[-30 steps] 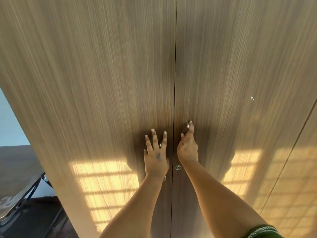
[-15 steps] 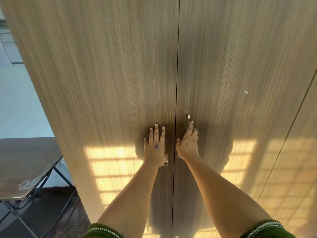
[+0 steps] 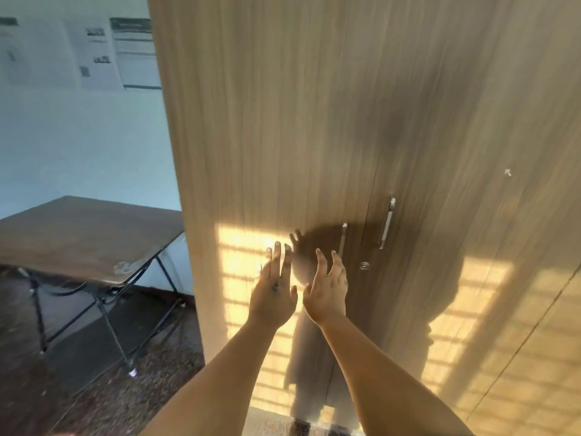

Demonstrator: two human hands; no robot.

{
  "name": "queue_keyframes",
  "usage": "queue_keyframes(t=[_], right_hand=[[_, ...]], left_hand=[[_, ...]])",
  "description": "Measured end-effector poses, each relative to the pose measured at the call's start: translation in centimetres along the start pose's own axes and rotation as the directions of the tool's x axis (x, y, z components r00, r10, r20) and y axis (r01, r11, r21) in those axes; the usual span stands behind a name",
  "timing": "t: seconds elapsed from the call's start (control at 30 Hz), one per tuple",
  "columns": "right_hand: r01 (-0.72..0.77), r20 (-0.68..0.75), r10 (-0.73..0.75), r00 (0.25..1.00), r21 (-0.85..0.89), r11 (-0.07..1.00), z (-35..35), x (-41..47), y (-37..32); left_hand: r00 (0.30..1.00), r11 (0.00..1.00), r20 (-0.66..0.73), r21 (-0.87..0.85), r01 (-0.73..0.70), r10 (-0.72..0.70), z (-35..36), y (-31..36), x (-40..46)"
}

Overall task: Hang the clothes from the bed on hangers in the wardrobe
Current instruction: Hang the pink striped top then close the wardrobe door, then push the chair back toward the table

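The wardrobe [image 3: 283, 136] was tall and made of light brown wood with thin stripes. Its two doors were shut. Two shiny metal handles [image 3: 386, 223] stood upright near the middle, with a small round lock [image 3: 364, 265] below them. Sunlight made bright squares on it.

Wardrobe [image 3: 314, 121] doors closed, two metal handles [image 3: 387, 222] either side of the centre seam, a round lock [image 3: 364, 265] below. Left hand [image 3: 274, 294] and right hand [image 3: 327, 291] raised before the doors, fingers straight, holding nothing. Folding table [image 3: 78, 234] stands left of the wardrobe; papers [image 3: 94, 51] on the wall.
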State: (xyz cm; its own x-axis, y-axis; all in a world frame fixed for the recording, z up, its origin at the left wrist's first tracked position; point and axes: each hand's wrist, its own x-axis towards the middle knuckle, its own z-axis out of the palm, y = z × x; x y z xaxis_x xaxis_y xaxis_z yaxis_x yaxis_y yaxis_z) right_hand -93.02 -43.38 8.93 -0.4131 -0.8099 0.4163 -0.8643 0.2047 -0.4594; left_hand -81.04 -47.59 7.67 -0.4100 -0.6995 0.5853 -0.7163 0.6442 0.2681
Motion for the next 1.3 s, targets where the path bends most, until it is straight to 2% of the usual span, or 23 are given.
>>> queue_keyframes(t=[0.1,0.17,0.27,0.4,0.6,0.83,1.0,1.1,1.17,1.3], right_hand=[[0.047,0.041,-0.045,0.998,-0.025,0.999,1.9,-3.1,-2.6],[0.064,0.07,-0.062,0.996,-0.034,0.997,3.2,-5.7,-4.9],[0.104,0.127,-0.096,0.987,-0.057,0.993,5.0,-10.7,-8.5],[0.108,0.169,-0.109,0.98,0.016,0.994,7.7,-19.3,-14.4],[0.087,0.268,-0.079,0.96,-0.017,0.996,9.3,-32.7,-22.8],[0.13,0.385,-0.145,0.911,0.067,0.989,7.7,-42.5,-29.8],[0.223,0.485,-0.249,0.838,0.111,0.968,7.3,-49.7,-34.5],[0.198,0.546,-0.256,0.798,0.164,0.967,7.3,-55.9,-37.4],[0.196,0.601,-0.281,0.749,0.204,0.959,7.0,-60.7,-38.4],[0.275,0.669,-0.377,0.64,0.259,0.926,5.3,-67.4,-39.8]], left_hand=[[0.993,0.994,0.073,-0.046,0.099,-0.095,-3.0,-1.7,-3.8],[0.981,0.986,0.102,0.017,0.164,-0.165,-5.2,-3.4,-6.6],[0.97,0.974,0.144,0.143,0.175,-0.196,-8.2,-6.6,-11.6],[0.948,0.957,0.249,0.258,0.133,-0.199,-13.9,-11.1,-19.8],[0.838,0.877,0.349,0.393,0.276,-0.42,-21.8,-16.5,-32.1],[0.804,0.875,0.421,0.423,0.235,-0.419,-29.4,-19.0,-43.0],[0.761,0.84,0.4,0.422,0.342,-0.51,-34.9,-21.3,-51.4],[0.731,0.804,0.382,0.452,0.387,-0.566,-38.8,-21.8,-56.6],[0.67,0.781,0.428,0.477,0.403,-0.607,-41.1,-22.0,-60.0],[0.566,0.74,0.502,0.577,0.345,-0.655,-45.2,-23.5,-65.4]])
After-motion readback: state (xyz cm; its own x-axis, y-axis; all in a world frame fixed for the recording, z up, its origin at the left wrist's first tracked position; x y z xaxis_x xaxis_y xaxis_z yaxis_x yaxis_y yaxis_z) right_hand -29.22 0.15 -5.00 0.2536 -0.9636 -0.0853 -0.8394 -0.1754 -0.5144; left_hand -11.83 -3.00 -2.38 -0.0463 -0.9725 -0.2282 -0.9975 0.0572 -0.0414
